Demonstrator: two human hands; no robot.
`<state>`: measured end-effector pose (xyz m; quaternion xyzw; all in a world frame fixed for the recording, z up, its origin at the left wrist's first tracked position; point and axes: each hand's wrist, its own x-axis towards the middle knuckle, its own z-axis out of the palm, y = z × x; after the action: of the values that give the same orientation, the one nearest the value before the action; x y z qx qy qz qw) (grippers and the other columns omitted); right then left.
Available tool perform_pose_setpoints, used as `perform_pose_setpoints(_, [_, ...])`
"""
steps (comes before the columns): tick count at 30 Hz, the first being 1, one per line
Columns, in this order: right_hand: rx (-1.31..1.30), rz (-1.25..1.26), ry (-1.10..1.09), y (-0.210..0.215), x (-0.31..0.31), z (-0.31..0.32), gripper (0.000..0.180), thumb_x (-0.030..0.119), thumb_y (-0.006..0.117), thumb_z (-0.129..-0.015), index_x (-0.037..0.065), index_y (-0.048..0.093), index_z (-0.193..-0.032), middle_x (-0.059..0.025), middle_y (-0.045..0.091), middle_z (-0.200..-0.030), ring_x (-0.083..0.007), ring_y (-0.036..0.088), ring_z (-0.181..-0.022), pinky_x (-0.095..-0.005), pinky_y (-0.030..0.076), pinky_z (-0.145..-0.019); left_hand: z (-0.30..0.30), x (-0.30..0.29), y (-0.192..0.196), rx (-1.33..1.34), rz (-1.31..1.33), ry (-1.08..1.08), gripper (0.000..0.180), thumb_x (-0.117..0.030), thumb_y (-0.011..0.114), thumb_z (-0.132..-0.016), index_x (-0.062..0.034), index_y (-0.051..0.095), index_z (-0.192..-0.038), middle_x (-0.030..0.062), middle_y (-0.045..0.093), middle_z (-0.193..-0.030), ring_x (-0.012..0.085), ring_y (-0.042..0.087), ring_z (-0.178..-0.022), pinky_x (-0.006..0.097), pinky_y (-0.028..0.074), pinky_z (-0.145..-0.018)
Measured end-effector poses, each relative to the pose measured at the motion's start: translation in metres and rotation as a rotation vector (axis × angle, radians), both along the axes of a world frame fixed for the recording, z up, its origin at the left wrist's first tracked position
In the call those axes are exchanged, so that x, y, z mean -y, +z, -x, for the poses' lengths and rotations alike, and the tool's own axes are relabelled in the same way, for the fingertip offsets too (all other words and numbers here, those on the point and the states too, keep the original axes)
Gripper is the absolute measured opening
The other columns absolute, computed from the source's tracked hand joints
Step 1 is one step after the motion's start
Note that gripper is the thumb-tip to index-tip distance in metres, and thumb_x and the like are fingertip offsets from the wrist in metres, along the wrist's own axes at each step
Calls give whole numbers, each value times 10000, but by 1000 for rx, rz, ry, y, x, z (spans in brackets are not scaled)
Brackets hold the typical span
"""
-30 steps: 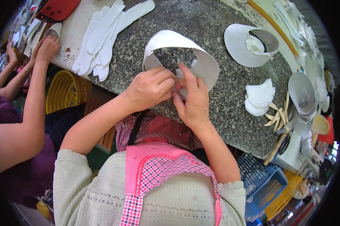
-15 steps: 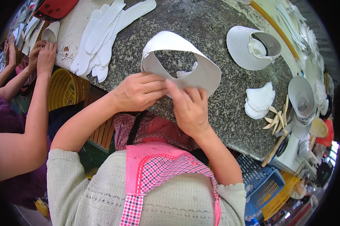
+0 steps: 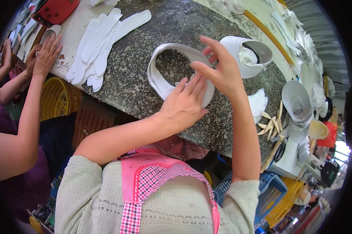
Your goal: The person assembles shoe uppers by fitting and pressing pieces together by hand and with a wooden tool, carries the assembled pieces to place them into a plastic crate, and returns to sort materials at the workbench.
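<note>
A white shoe upper (image 3: 155,77), shaped like a wide loop, lies on the speckled stone worktop (image 3: 125,89) in front of me. My left hand (image 3: 185,104) rests on its near right side, fingers stretched out flat and hiding part of it. Above the upper's right edge, my right hand (image 3: 225,70) is raised with thumb and fingers apart, holding nothing. Just beyond that hand sits a second white upper (image 3: 232,46), partly covered by my fingers. White curved pieces (image 3: 257,104) lie to the right of my right forearm.
Long white insole-shaped pieces (image 3: 100,43) are piled at the left. Pale pointed slips (image 3: 275,123) and stacked grey-white uppers (image 3: 296,99) lie at the right. A co-worker's hands (image 3: 45,58) work at the far left, above a yellow basket (image 3: 57,97). Blue crates (image 3: 271,195) stand below right.
Both hands have moved right; the left has gone from a pinch to lying flat, and the right has lifted off. The upper has turned and now lies flatter. My view has shifted slightly.
</note>
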<state>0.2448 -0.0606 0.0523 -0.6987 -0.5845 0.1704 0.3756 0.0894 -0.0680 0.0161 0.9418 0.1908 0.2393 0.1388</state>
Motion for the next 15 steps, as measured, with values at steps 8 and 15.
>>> perform_pose_setpoints(8, [242, 286, -112, -33, 16, 3, 456, 209, 567, -735, 126, 462, -1170, -188, 614, -702, -386, 598, -678, -478, 459, -633, 18, -45, 43, -571, 301, -241, 511, -189, 644, -696, 31, 505, -1135, 172, 493, -1210, 239, 424, -1189, 432, 331, -979])
perform_pose_setpoints(15, [308, 345, -261, -37, 23, -7, 620, 356, 665, -677, 193, 456, -1238, -97, 622, -655, -305, 617, -630, -410, 463, -579, 25, -33, -3, -247, 34, -269, 781, -533, 523, -752, 10, 355, -1287, 148, 324, -1367, 235, 288, -1283, 402, 275, -997])
